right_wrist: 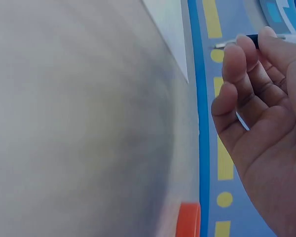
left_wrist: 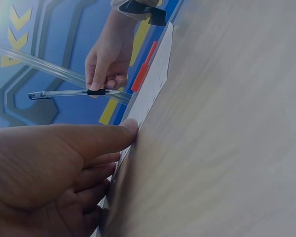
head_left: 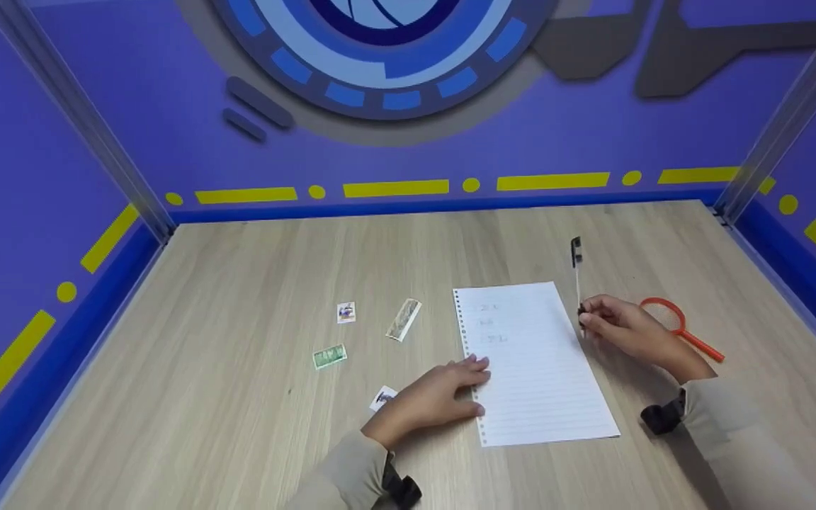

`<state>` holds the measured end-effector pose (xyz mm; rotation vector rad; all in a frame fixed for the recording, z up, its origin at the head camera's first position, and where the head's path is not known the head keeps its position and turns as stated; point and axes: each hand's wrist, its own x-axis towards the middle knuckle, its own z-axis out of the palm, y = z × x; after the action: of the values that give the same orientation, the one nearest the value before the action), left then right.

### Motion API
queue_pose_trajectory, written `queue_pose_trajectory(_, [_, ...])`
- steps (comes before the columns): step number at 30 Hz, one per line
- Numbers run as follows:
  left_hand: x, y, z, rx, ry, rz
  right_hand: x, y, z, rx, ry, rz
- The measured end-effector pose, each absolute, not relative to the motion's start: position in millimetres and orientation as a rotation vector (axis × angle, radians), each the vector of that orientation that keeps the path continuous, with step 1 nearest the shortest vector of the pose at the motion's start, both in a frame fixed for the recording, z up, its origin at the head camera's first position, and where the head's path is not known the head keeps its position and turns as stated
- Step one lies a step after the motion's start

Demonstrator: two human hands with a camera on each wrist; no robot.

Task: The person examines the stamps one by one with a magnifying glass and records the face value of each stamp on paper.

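Observation:
A lined sheet of paper (head_left: 542, 375) with punched holes down its left edge lies on the table, a few faint marks near its top. My left hand (head_left: 440, 393) rests on that left edge, fingers fairly straight. Above the sheet's right edge, my right hand (head_left: 620, 329) pinches a clear pen (head_left: 578, 283) with a black grip between thumb and fingers. The pen stands nearly upright in the head view, its black cap end up. In the left wrist view the pen (left_wrist: 64, 93) appears raised off the paper, and the right hand's (left_wrist: 108, 59) thumb presses its grip.
An orange-red magnifying glass (head_left: 702, 346) lies right of the right hand. Left of the sheet are a green stamp (head_left: 330, 356), a small picture stamp (head_left: 346, 312) and a long stamp (head_left: 404, 319). Another stamp (head_left: 382, 398) is partly hidden by the left wrist.

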<state>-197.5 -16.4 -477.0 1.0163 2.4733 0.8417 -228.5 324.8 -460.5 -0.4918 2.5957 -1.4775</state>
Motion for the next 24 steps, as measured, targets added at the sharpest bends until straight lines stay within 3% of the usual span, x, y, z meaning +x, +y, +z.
queue_pose_trajectory(6, [-198,-16,-478,1.019,2.493,0.825,-225,311,-463,-0.411,2.569,-1.461])
queue_pose_trajectory(24, [-197,-16,-477,1.044,2.508,0.807,-224,282,-464,-0.504,2.513,-1.485])
